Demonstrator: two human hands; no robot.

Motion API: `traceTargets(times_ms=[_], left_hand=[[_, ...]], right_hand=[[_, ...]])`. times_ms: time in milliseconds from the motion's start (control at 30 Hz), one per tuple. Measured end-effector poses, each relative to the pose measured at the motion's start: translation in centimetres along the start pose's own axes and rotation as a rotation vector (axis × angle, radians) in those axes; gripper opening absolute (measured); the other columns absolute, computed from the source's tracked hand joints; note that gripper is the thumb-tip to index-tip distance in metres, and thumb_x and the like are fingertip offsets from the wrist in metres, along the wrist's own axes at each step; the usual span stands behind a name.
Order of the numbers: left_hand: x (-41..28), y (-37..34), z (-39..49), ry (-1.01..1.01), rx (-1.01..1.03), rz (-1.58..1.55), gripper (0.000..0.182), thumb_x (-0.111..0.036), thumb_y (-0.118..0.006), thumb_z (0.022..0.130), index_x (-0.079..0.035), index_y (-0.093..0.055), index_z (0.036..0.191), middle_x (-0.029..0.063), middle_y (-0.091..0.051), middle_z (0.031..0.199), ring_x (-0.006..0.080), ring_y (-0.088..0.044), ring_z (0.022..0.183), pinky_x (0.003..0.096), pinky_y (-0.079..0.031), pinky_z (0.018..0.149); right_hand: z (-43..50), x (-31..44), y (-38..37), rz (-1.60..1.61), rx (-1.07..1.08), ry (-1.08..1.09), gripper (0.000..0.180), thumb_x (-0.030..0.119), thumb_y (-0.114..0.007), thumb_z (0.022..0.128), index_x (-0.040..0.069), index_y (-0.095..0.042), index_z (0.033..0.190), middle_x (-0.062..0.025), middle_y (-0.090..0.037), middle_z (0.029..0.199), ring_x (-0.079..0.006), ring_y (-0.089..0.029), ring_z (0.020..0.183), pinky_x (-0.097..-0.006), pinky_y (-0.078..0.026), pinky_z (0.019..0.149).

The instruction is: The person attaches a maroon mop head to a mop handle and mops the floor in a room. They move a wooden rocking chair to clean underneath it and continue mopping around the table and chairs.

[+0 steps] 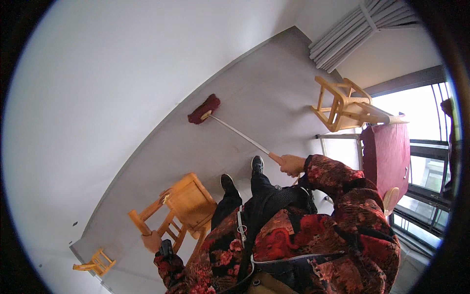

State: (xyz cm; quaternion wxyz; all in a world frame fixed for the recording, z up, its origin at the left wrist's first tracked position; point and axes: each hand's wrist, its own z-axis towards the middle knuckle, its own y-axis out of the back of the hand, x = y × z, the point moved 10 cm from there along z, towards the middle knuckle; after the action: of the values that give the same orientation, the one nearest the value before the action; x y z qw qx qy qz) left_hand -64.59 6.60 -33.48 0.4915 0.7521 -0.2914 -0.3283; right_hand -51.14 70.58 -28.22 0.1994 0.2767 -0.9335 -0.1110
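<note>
My right hand [292,165] grips the handle of a flat mop [244,136]. Its dark red mop head [204,109] lies on the grey floor, close to the foot of the white wall. Down to the left, my left hand [151,241] is closed around a leg or rail of a wooden chair [191,198]. That chair is tilted beside my legs, and part of it is hidden by my patterned sleeve and jacket.
To the right, a wooden chair [339,104] stands by a table with a dark red cloth [387,154]. A tied grey curtain [349,36] hangs near the window [426,169]. Another wooden chair [96,262] stands far off at lower left. The white wall [110,92] borders the floor.
</note>
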Motion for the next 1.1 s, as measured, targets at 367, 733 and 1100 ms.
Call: traceTargets(times_ms=[367, 733, 1100], left_hand=[[2.5, -1.7, 1.4, -0.145, 0.200, -0.200, 0.048, -0.027, -0.073, 0.063, 0.003, -0.057, 0.098, 0.0195, -0.063, 0.089, 0.0350, -0.061, 0.077, 0.0460, -0.047, 0.071], [-6.5, -4.9, -0.3, -0.376, 0.334, -0.498, 0.032, -0.016, -0.069, 0.064, 0.002, -0.053, 0.084, 0.0067, -0.051, 0.060, 0.0192, -0.051, 0.049, 0.0353, -0.043, 0.048], [-19.8, 9.7, 1.1, -0.481, 0.259, -0.423, 0.028, -0.013, -0.068, 0.070, 0.000, -0.054, 0.090, 0.0062, -0.055, 0.064, 0.0140, -0.047, 0.046, 0.0306, -0.038, 0.041]], right_hand=[[-13.3, -3.8, -0.3, -0.035, -0.319, -0.108, 0.030, 0.015, -0.056, 0.077, -0.006, -0.055, 0.099, -0.0121, -0.055, 0.059, -0.0189, -0.054, 0.047, -0.0340, -0.043, 0.043], [-17.8, -15.9, -3.7, -0.269, -0.398, -0.206, 0.023, 0.015, -0.057, 0.081, 0.000, -0.056, 0.098, -0.0083, -0.061, 0.072, -0.0182, -0.059, 0.053, -0.0283, -0.049, 0.051], [-20.0, -18.4, -14.7, -0.492, -0.161, -0.060, 0.043, 0.019, -0.050, 0.084, 0.012, -0.047, 0.126, -0.0074, -0.060, 0.092, -0.0160, -0.058, 0.066, -0.0339, -0.046, 0.053]])
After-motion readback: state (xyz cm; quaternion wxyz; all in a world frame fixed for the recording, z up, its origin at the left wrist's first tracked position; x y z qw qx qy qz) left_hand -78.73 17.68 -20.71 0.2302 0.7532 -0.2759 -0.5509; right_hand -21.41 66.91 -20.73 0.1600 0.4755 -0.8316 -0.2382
